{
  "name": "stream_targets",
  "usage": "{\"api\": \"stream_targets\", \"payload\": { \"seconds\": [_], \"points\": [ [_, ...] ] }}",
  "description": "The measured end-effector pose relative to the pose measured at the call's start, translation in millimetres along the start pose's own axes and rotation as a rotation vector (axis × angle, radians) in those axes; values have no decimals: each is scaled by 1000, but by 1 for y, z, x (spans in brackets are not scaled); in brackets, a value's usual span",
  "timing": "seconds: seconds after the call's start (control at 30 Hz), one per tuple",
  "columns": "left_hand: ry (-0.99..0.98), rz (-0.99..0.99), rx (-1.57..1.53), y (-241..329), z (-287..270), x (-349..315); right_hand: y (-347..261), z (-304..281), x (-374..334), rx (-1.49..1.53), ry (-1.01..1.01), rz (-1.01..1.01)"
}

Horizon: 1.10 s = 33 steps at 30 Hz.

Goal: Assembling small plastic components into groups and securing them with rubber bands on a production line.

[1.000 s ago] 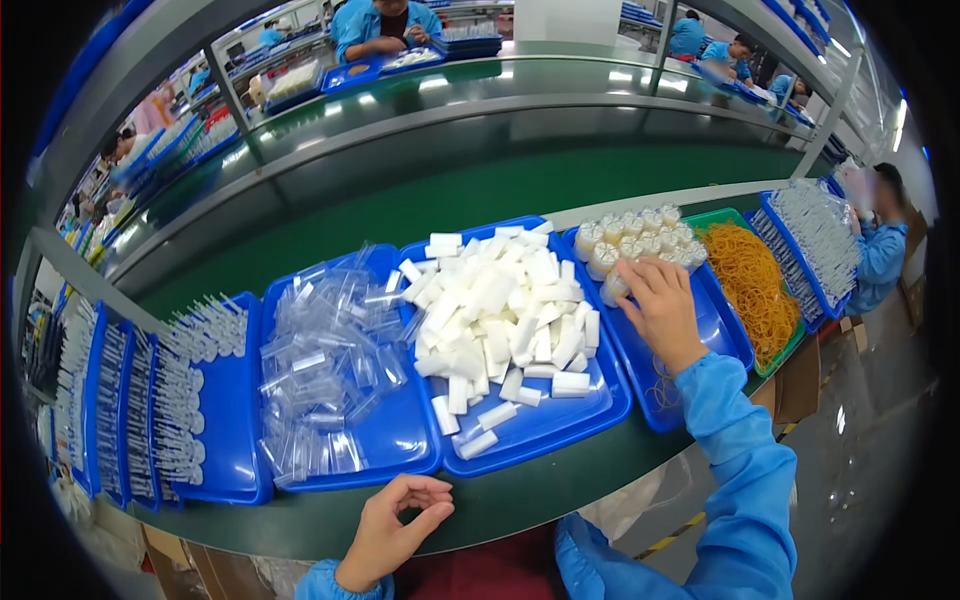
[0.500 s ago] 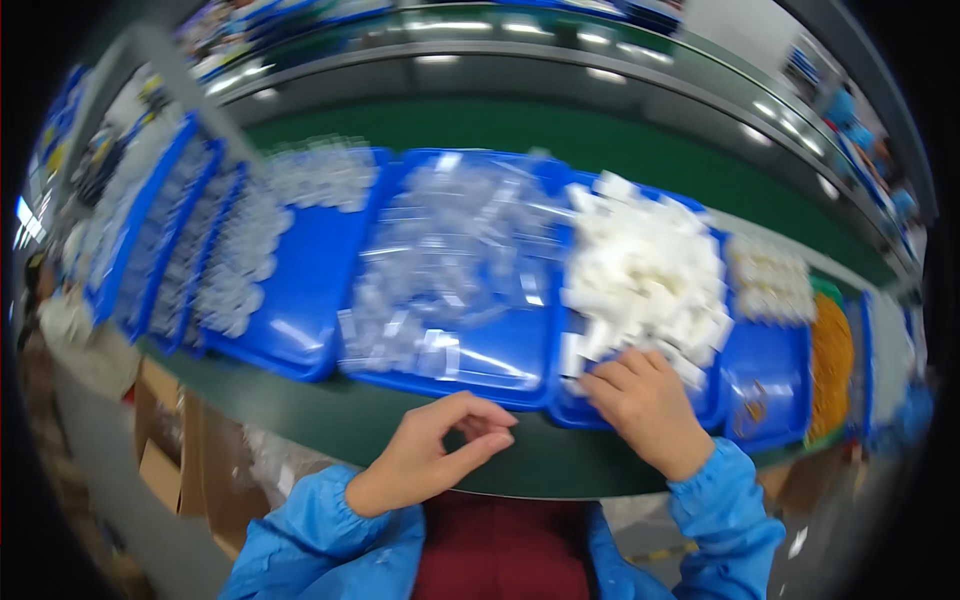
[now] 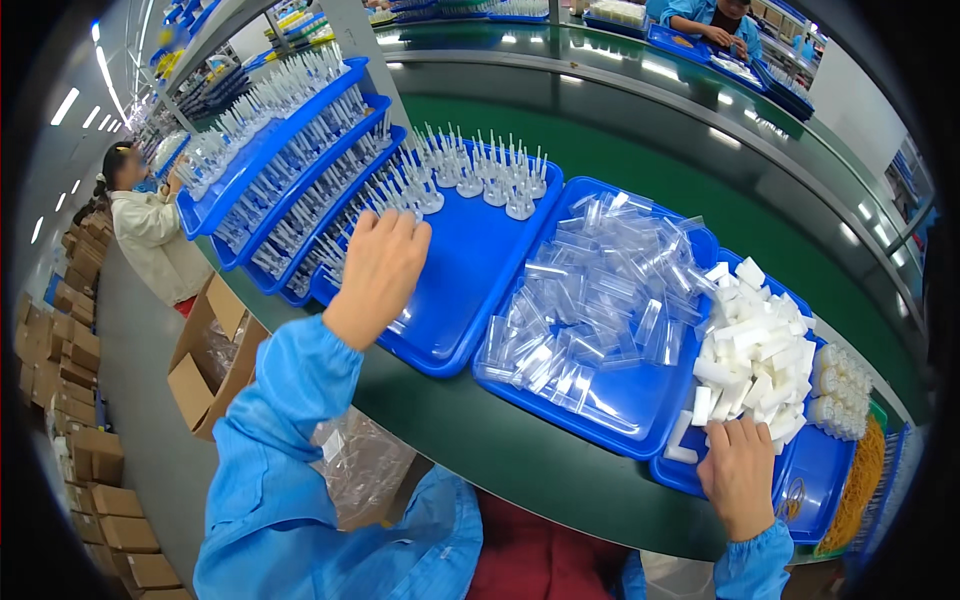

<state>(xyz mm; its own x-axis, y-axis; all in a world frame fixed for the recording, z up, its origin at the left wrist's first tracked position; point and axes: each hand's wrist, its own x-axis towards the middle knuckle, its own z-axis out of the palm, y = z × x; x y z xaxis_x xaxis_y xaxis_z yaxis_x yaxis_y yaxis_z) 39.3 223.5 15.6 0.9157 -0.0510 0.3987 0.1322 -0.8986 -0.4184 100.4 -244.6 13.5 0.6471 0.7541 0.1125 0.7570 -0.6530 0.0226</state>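
Nearest the person, the green table (image 3: 520, 470) edge runs across the lower view, with both blue sleeves entering from below; the right hand (image 3: 742, 472) lies palm down at the near edge of the pile of white blocks (image 3: 750, 345), fingers bent onto the nearest pieces, and whether any block is actually pinched cannot be told; the blocks lie heaped in a blue tray (image 3: 800, 490) at the right. The left hand (image 3: 378, 270) is extended further out, palm down with fingers spread and nothing gripped, its fingertips reaching the nearest white stemmed parts (image 3: 480, 175), which stand upright in rows on a second blue tray (image 3: 460, 290); the near half of that tray is bare. Between the two hands sits a third blue tray (image 3: 600, 410) filled with clear plastic caps (image 3: 590, 300), lying loose in all directions; it separates the hands, which are well apart. Right of the blocks lie small round white parts (image 3: 838, 392), then an orange heap (image 3: 860, 490) in a green bin. Left of the stemmed tray, tilted blue racks (image 3: 280, 140) hold more stemmed parts in rows. Below the table at left stand open cardboard boxes (image 3: 205, 365); a person in a pale jacket (image 3: 150, 235) works beyond them. Farthest out, another person's hands (image 3: 720, 35) work across the green belt (image 3: 640, 130).
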Motion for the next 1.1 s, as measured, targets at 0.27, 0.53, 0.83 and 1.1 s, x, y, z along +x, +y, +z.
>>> {"api": "stream_targets", "payload": {
  "seconds": [0.27,0.53,0.83,1.1],
  "points": [
    [-109,59,170,7,12,9,9,16,-18,161,196,141],
    [-36,-283,-529,18,-6,-24,-4,19,-29,432,344,296],
    [172,-189,-805,65,-68,-21,-34,5,-38,1017,565,586],
    [-38,183,-1518,185,-113,-57,-64,4,8,1707,497,734]
  ]
}}
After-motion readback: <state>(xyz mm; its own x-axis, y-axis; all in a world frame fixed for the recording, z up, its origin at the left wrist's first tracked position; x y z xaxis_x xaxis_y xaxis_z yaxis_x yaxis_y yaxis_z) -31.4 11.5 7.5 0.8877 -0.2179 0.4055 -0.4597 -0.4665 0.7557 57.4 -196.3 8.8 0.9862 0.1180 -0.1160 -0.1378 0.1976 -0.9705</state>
